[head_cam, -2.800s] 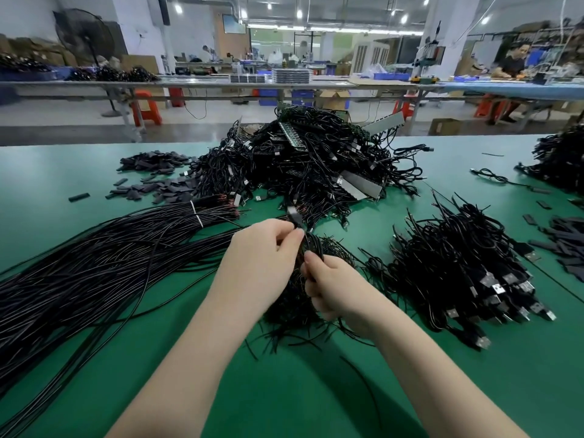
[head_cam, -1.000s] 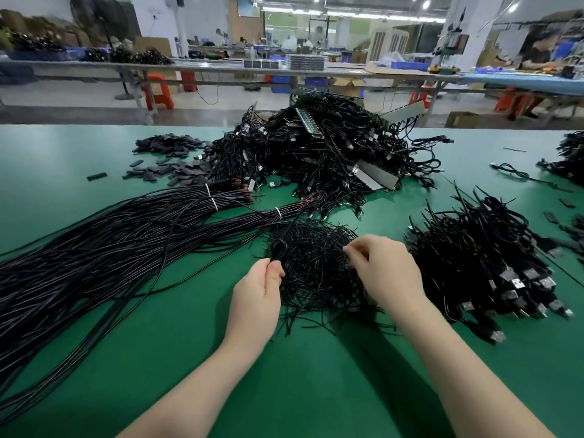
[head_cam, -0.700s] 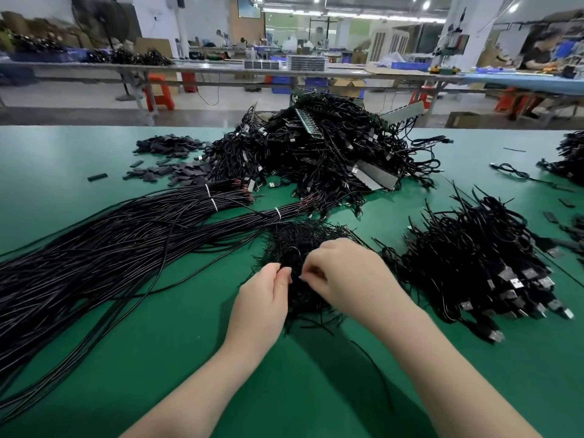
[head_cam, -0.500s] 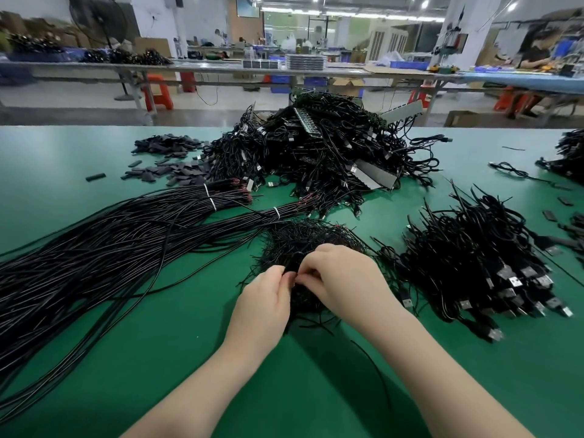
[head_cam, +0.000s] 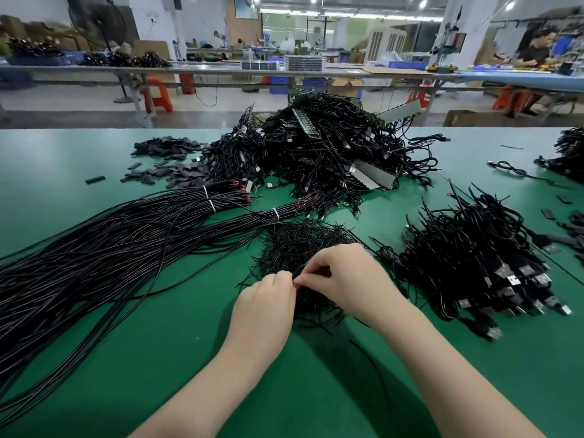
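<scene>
Short black wires point(head_cam: 300, 245) are shown heaped in a loose tangle on a green desk point(head_cam: 94, 358), directly under and just beyond the fingers of a person at work. The left hand point(head_cam: 264, 306) and the right hand point(head_cam: 344, 276) are brought together at the near edge of the heap. Their fingers point(head_cam: 304, 278) are curled and their tips are pressed narrowly against each other, with a thin strand from the heap pinched between them. Which strand is held cannot be made out against the dark mass behind. Both forearms are stretched across the desk from the near edge.

To the left of the fingers, long black cables point(head_cam: 110, 248) are laid out in thick bundles that are bound with white ties point(head_cam: 275, 213); their bound ends are pointed toward the heap and lie just beside its far side. To the right of the fingers, a separate pile of plug-ended cables point(head_cam: 474, 263) is spread, with its metal plugs turned to the near right. Well beyond the fingers, a large tangled mound point(head_cam: 325, 153) of cables and narrow circuit strips is stacked. Flat dark sleeve pieces point(head_cam: 167, 153) are scattered beyond and to the left. A further row of workbenches point(head_cam: 221, 71) is seen past the far edge of the desk.
</scene>
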`<state>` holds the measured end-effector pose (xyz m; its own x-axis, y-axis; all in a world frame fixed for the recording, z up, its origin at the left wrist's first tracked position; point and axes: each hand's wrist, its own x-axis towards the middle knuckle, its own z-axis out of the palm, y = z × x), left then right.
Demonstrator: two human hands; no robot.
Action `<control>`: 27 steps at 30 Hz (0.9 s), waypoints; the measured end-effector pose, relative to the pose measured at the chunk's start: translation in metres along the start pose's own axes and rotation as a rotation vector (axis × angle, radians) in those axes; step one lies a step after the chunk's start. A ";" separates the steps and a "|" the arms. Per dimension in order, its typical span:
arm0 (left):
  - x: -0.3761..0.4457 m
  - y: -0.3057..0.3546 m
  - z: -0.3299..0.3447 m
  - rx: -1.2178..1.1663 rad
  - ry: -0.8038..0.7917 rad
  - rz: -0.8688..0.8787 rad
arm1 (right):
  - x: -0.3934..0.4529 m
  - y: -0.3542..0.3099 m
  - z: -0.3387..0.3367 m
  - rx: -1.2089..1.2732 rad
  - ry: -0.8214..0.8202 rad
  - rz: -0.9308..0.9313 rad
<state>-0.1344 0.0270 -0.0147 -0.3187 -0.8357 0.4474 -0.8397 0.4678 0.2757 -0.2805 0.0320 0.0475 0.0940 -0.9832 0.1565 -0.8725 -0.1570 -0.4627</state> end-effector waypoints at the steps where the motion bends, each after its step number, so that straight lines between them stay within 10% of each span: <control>1: 0.000 0.001 -0.002 0.046 0.015 0.052 | -0.001 -0.001 -0.006 -0.079 0.002 0.001; 6: 0.001 0.008 -0.007 0.155 0.013 0.216 | -0.006 -0.002 -0.032 -0.226 -0.134 -0.144; 10: 0.001 0.010 -0.014 -0.054 -0.124 0.534 | -0.003 0.024 -0.048 0.150 -0.326 -0.139; 16: -0.001 0.013 -0.002 -1.114 -0.157 -0.121 | 0.000 0.043 -0.010 0.763 -0.187 0.030; 21: 0.003 0.005 0.011 -1.012 0.106 -0.526 | 0.007 0.009 0.016 0.209 0.049 -0.137; 27: 0.001 0.003 0.003 -0.843 0.227 -0.462 | 0.002 -0.002 0.016 0.328 0.088 -0.044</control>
<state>-0.1384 0.0271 -0.0159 0.1276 -0.9539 0.2716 -0.2439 0.2353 0.9408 -0.2706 0.0287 0.0348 0.0739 -0.9651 0.2511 -0.6662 -0.2351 -0.7077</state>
